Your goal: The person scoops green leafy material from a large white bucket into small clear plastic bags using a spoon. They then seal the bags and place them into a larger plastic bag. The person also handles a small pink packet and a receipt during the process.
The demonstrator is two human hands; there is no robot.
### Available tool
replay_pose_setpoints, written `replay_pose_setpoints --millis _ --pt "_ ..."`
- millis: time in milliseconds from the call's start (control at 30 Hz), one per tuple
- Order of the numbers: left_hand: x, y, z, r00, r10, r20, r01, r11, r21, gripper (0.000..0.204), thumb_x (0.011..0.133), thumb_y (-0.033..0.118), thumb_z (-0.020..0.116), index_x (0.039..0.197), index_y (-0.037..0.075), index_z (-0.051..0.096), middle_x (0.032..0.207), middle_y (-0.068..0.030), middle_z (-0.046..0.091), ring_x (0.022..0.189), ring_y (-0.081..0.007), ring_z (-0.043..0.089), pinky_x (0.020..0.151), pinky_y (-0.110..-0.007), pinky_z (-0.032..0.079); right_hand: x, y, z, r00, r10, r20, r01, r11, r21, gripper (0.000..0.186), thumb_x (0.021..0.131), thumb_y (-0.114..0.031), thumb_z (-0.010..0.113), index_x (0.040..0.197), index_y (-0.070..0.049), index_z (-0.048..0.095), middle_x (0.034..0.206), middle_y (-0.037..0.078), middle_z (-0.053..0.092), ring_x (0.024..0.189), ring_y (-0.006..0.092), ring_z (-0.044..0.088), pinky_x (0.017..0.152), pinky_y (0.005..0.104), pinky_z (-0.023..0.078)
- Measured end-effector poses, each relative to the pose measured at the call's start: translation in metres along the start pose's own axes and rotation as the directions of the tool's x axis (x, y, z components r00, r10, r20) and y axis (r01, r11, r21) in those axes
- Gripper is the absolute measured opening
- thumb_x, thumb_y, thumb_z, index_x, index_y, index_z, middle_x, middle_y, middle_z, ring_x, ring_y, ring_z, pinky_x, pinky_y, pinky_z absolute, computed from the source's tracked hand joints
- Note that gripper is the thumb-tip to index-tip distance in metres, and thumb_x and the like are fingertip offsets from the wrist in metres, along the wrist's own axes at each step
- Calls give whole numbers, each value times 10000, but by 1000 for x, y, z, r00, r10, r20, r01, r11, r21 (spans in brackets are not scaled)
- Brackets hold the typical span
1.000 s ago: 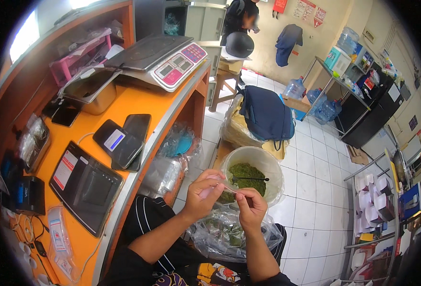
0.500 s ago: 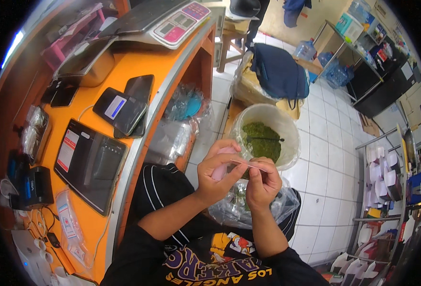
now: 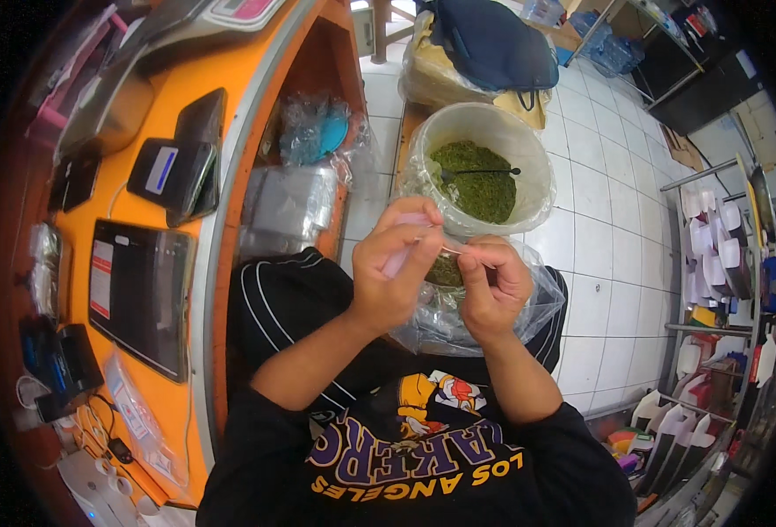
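My left hand (image 3: 389, 274) is closed round a thin, pale pink, pouch-like piece (image 3: 396, 262), gripping it between thumb and fingers. Thumb and fingertips of my right hand (image 3: 498, 292) pinch the narrow edge of the same piece, beside the left thumb. Below both hands, a clear plastic bag (image 3: 528, 303) lies on my lap, with green crumbled leaf (image 3: 443, 274) showing in it. Just beyond stands a white tub (image 3: 539, 167) lined with clear plastic. It holds finely crumbled green leaf (image 3: 480, 200), and a black-handled utensil (image 3: 491, 172) lies on top; its far end is unclear.
At my left an orange counter (image 3: 173, 422) carries a tablet (image 3: 142, 294), stacked phones (image 3: 166, 171) and a scale (image 3: 238, 10). Clear bags (image 3: 293, 202) fill its shelf. A dark blue bag (image 3: 493, 44) rests behind the tub. A metal rack (image 3: 713, 329) stands at right.
My view has tilted down, so the tub and counter sit higher in the picture. Both hands still grip the pink piece, the right hand slightly farther from the left.
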State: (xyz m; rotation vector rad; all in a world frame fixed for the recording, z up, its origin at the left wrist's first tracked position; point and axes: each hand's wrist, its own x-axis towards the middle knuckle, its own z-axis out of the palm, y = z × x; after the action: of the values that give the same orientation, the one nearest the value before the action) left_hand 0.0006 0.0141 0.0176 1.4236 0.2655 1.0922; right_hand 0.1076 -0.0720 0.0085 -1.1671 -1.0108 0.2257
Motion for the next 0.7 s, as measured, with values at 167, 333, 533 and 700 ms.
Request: replay_pose_setpoints --millis 167,333,533,700 --pt "-3 -12 4 993 -5 114 5 1000 -2 126 874 88 646 935 -20 671 1083 -97 552 984 -149 523 876 -270 413 16 -1 -42 913 118 391 -89 992 -92 105 781 -52 720 796 -6 628 732 85 619 631 157 568 568 258 419" --pt "-2 -10 -1 967 -19 255 54 990 -131 367 912 220 609 1186 -24 589 1135 -143 557 959 -158 538 843 -313 442 17 -63 -80 871 104 480 -88 995 -57 260 860 -177 611 628 -62 585 551 31 488 490 215 489 476 285 396" --pt "24 -4 -26 955 -288 63 286 851 -441 488 898 74 571 1356 15 414 1148 -125 579 807 -99 561 788 -258 476 3 -17 -110 681 366 634 -114 908 -403 353 920 -185 538 602 -32 540 558 46 503 497 201 472 502 306 381" --pt "27 -2 -24 934 -355 30 325 813 -483 441 904 87 564 1315 2 429 1112 -136 588 821 -139 583 775 -285 494 -19 8 -121 735 321 597 -116 927 -357 272 880 -120 587 635 -7 552 618 98 555 549 224 529 519 318 394"
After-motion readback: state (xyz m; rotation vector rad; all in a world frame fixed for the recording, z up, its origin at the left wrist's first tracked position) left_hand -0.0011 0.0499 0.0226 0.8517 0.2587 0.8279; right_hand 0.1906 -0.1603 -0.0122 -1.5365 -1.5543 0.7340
